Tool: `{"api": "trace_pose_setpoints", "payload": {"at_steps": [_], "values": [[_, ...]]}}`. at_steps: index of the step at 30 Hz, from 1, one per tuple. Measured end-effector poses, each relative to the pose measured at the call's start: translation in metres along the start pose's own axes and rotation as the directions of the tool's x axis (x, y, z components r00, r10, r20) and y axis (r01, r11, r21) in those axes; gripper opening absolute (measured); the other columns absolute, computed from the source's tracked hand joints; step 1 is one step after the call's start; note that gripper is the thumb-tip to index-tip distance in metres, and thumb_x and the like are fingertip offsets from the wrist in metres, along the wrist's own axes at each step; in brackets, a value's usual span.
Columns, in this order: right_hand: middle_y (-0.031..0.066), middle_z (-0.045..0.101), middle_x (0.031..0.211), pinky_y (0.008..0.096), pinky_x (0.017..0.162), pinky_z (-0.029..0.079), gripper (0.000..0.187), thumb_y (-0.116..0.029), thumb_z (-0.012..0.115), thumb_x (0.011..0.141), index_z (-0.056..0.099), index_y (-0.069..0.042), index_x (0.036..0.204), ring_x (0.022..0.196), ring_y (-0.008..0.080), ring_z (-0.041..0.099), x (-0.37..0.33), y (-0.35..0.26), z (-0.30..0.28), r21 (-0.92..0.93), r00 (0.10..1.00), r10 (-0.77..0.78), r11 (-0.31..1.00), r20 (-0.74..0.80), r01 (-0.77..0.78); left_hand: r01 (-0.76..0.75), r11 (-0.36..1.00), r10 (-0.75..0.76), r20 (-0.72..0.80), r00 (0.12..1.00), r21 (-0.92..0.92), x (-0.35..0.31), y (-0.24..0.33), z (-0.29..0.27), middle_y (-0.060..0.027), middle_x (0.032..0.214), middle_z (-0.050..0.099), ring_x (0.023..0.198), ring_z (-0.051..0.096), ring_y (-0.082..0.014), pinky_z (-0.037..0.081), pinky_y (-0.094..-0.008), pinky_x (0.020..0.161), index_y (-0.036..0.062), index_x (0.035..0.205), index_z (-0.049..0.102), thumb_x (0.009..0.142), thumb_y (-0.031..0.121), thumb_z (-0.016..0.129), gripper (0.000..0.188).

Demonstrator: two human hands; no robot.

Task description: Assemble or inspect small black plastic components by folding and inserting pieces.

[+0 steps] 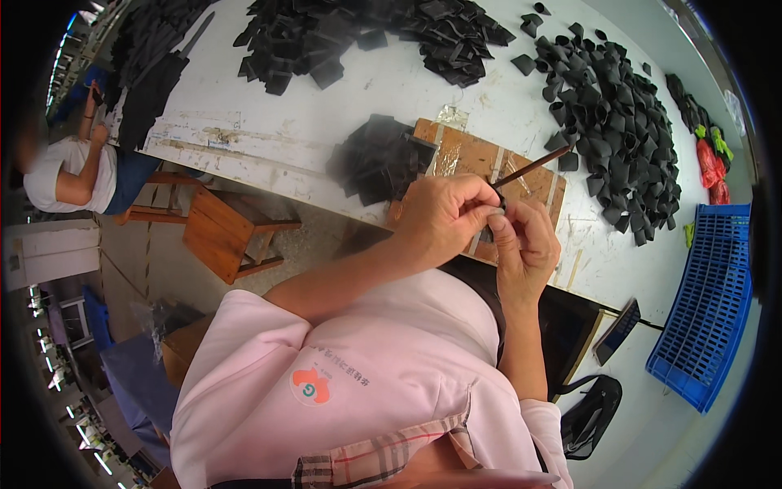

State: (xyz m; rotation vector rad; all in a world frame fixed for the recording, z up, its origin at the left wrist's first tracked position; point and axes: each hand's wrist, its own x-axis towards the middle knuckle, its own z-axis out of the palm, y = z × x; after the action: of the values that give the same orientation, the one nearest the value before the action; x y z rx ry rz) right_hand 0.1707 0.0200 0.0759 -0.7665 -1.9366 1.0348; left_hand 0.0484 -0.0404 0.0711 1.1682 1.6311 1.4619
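Observation:
Over the front edge of the white table, my left hand (444,218) and my right hand (528,251) meet with fingertips pinched together. Between them is a small black piece (501,201), mostly covered by the fingers. A thin brown stick (533,166) slants up and right from the fingertips; what holds its lower end is hidden. Below the hands lies a brown board (481,152) with strips of clear tape. Left of it sits a heap of flat black pieces (371,159). To the right spreads a large pile of black pieces curled into short tubes (623,130).
More flat black pieces (301,37) lie at the table's far side. A blue plastic crate (705,310) stands at right, near a dark flat device (617,330) and a black bag (593,416). A wooden stool (224,232) and a seated person (77,175) are at left.

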Motion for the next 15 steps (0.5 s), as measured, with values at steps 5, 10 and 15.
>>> {"api": "trace_pose_setpoints", "payload": {"at_steps": [5,10,15], "values": [[0.0084,0.051,0.073,0.0269,0.047,0.04,0.011,-0.002,0.062,0.074,0.057,0.0,0.083,0.055,0.0176,0.051,0.01,-0.004,-0.005,-0.245,0.983,-0.18,0.952,0.042,0.185,-0.229,0.955,0.24,-0.04,0.97,0.189,0.006,0.006,0.001,-0.0058,0.063,0.058,0.053,0.053,-0.0069,0.042,-0.0197,0.047,-0.0009,0.077,0.054,0.075,-0.004,0.058,0.006],[0.0091,0.051,0.073,0.0299,0.046,0.04,0.01,0.002,0.059,0.071,0.057,-0.001,0.081,0.055,0.0214,0.052,0.014,-0.005,0.005,-0.427,0.97,-0.244,0.876,0.013,0.227,-0.202,0.974,0.223,-0.248,0.943,0.107,0.008,0.002,0.016,-0.0037,0.062,0.057,0.047,0.05,-0.0052,0.039,-0.0185,0.042,-0.0012,0.078,0.053,0.076,-0.004,0.055,0.005],[0.0026,0.05,0.065,0.0211,0.043,0.033,0.002,0.002,0.057,0.075,0.057,0.001,0.077,0.052,0.0107,0.046,0.021,0.001,-0.004,0.099,0.978,0.205,0.974,-0.024,-0.202,0.35,0.385,-0.291,0.247,0.924,-0.854,0.019,0.008,0.0,-0.0047,0.073,0.057,0.042,0.037,0.0007,0.027,-0.0131,0.036,-0.0001,0.087,0.05,0.074,-0.003,0.055,0.014]]}}
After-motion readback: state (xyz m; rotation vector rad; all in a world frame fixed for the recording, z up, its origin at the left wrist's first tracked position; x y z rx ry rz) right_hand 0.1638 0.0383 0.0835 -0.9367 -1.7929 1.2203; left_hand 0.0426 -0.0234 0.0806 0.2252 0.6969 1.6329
